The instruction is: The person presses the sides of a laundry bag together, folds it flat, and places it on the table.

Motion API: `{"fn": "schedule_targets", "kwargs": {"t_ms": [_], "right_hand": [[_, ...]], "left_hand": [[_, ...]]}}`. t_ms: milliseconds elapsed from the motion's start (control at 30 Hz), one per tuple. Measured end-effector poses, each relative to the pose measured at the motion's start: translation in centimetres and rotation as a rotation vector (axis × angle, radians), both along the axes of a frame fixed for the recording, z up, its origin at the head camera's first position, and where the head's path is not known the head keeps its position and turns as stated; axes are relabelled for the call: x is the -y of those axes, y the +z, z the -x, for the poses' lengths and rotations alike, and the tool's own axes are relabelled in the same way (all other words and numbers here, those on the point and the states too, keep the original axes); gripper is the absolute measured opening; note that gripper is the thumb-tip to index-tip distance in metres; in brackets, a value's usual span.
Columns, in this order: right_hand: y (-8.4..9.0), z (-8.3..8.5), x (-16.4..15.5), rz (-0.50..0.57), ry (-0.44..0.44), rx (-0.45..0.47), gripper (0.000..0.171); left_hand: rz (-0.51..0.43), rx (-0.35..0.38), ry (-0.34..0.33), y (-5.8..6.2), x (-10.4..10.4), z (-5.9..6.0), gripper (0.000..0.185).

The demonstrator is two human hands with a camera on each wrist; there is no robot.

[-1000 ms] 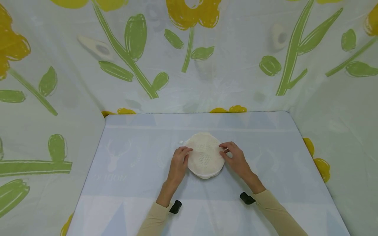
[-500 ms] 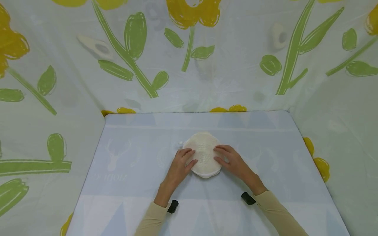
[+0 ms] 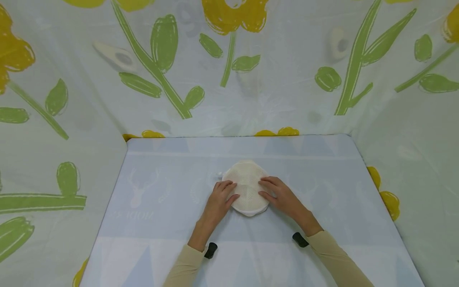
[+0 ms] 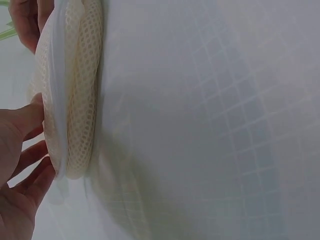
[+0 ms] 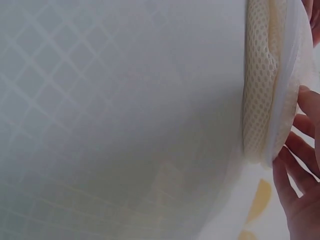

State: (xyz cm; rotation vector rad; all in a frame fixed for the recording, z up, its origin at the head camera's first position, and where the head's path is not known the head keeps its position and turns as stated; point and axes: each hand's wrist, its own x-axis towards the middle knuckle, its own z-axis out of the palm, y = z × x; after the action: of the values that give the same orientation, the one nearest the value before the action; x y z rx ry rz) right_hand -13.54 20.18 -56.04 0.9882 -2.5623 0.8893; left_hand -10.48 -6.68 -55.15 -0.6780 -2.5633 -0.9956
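Observation:
A round cream mesh zip pouch [image 3: 247, 171], like a small laundry bag, lies on the table in the head view. My left hand [image 3: 216, 201] rests fingertips and thumb on its left side, and my right hand [image 3: 285, 198] does the same on the right. Seen edge-on in the left wrist view, the pouch [image 4: 84, 110] is thick, with a white zip band around its side. In the right wrist view the fingers of the right hand [image 5: 302, 175] touch its upper face, spread and loosely bent. The pouch's underside is hidden.
Beneath lies a pale blue and white patterned table cover [image 3: 161, 199]. Fabric walls [image 3: 279, 95] printed with yellow flowers and green leaves enclose the table at the back and both sides. A black wrist camera [image 3: 210, 250] sits on each forearm.
Both hands have shifted from the pouch's edges inward onto its top, fingers now lying on the mesh. Over the last half second hardly anything moved.

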Motion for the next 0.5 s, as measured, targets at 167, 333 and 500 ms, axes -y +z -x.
{"fn": "schedule_targets", "kwargs": {"t_ms": [167,333,500], "right_hand": [[-0.03,0.1,-0.02,-0.016,0.005,0.013,0.038],[-0.3,0.26,0.06,-0.006,0.018,0.015,0.036],[-0.45,0.27,0.21,-0.002,0.02,-0.006,0.036]], "left_hand": [[0.012,-0.009,0.019,-0.06,-0.26,-0.01,0.037],[0.014,-0.007,0.026,-0.31,-0.43,0.05,0.036],[0.02,-0.017,0.025,-0.37,-0.51,0.08,0.036]]}}
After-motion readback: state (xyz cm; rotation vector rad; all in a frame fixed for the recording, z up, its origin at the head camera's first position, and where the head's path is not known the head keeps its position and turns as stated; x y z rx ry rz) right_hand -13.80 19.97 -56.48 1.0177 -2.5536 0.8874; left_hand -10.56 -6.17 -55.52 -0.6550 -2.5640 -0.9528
